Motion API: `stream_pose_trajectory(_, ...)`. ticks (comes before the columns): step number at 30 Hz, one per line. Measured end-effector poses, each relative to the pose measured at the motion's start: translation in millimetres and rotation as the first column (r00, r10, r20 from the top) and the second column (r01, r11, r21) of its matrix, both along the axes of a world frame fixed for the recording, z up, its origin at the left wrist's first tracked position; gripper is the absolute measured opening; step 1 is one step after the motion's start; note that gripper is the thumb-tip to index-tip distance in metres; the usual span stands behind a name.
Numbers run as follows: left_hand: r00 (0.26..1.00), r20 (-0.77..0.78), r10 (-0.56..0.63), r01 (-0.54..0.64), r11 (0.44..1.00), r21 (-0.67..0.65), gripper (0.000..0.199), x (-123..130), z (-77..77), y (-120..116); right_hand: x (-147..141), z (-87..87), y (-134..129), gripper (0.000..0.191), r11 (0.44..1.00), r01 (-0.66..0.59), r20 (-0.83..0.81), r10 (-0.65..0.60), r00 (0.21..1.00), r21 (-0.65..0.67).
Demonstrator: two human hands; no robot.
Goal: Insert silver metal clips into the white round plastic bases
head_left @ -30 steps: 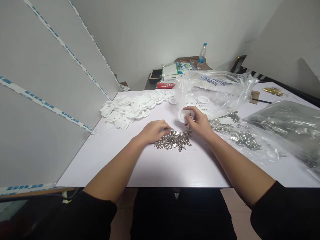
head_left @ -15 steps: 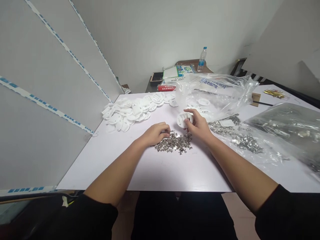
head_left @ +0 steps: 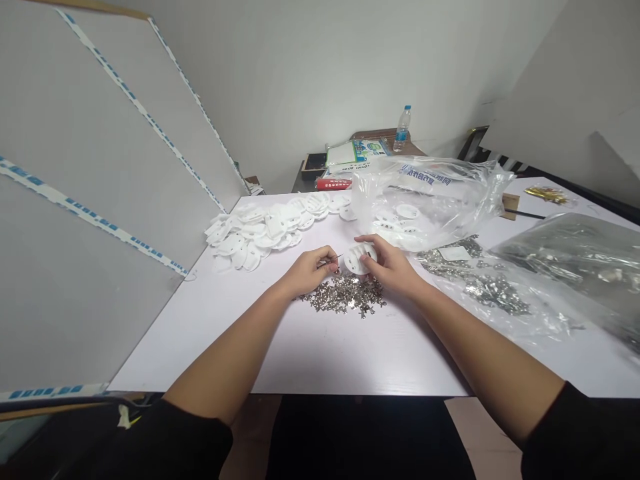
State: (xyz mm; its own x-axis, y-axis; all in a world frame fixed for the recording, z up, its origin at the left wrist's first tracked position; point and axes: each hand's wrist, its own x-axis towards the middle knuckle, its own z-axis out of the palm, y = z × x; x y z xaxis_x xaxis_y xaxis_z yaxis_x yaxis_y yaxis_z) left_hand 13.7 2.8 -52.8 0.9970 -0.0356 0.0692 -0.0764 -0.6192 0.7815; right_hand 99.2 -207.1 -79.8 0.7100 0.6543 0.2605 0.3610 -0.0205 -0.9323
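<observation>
My right hand (head_left: 387, 265) grips a round white plastic disc (head_left: 354, 259) by its right side, tilted so that its slotted face shows. Close to the disc's left edge, my left hand (head_left: 316, 268) is closed in a pinch on a thin, dark, pointed tool (head_left: 340, 257); its exact kind is too small to make out. Just below both hands lies a loose heap of small shiny metal pieces (head_left: 345, 295) on the white table (head_left: 360, 357). Fingers hide part of the tool and of the disc's rim.
A pile of white discs (head_left: 257, 230) lies at the back left beside a grey partition (head_left: 100, 200). Clear plastic bags (head_left: 435, 200) with discs and bags of metal pieces (head_left: 495, 293) cover the right side. A water bottle (head_left: 402, 130) stands behind.
My right hand has brought the white disc left and down, closer to my left hand. My left hand has lifted slightly off the metal heap. The view has tilted a little.
</observation>
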Motion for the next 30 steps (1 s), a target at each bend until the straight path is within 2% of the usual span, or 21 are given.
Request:
stream_pose_trajectory(4,1.000,0.009,0.016,-0.016,1.000,-0.009,0.013,-0.6,0.5,-0.7,0.2,-2.1,1.6,0.040,1.000,-0.029,-0.045,0.029,0.999,0.006)
stream_pose_trajectory(11,0.990,0.118,0.080,-0.075,0.996,-0.046,0.012,0.4,0.1,-2.4,-2.2,-1.2,4.2,0.042,0.994,-0.088,-0.183,0.099,0.978,0.071)
stream_pose_trajectory(17,0.954,0.269,0.129,-0.114,0.991,-0.068,0.015,0.9,2.2,-5.3,-5.3,4.1,6.1,0.047,0.980,-0.154,-0.277,0.183,0.943,0.122)
stream_pose_trajectory(24,0.961,0.211,0.180,-0.162,0.982,-0.100,0.012,0.6,1.0,-6.9,-5.1,3.3,6.0,0.048,0.972,-0.167,-0.323,0.214,0.922,0.168)
stream_pose_trajectory(30,0.960,0.256,0.117,-0.111,0.993,-0.038,0.006,-0.9,0.8,-7.2,-4.8,4.5,6.5,0.047,0.973,-0.159,-0.349,0.210,0.914,0.169)
